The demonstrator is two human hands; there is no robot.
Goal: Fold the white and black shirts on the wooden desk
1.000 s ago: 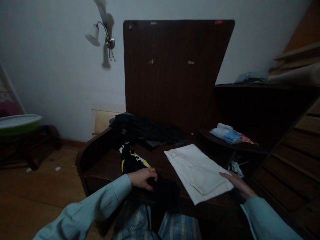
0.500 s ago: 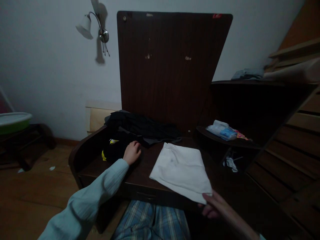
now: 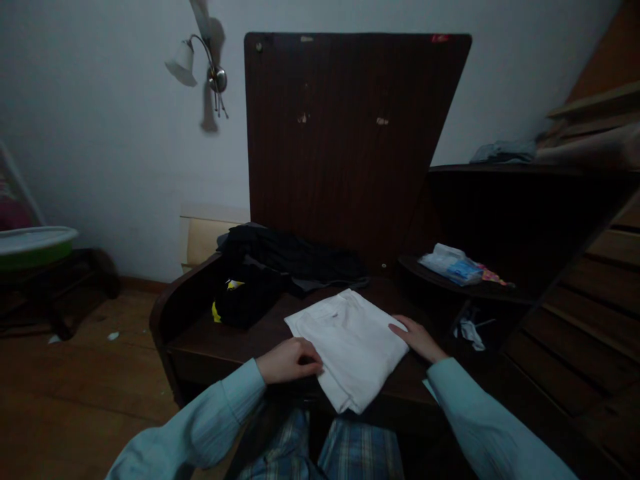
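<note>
I'm watching, clock centred on the garment (image 3: 353,350), on desk (image 3: 197,341). Left hand (image 3: 287,361) at 9, right hand (image 3: 420,338) at 3. Bundle (image 3: 247,303) at 10, clothes pile (image 3: 295,253) at 11, panel (image 3: 345,147) behind. Packet (image 3: 450,263) at 2, on shelf (image 3: 505,298).

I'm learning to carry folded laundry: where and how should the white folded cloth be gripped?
Probably by the left and right edges of the white folded cloth, one hand from each side, pinching all layers: it looks flat and layered, so a one-corner pinch might unfold it. The left hand and right hand are at those edges.
</note>
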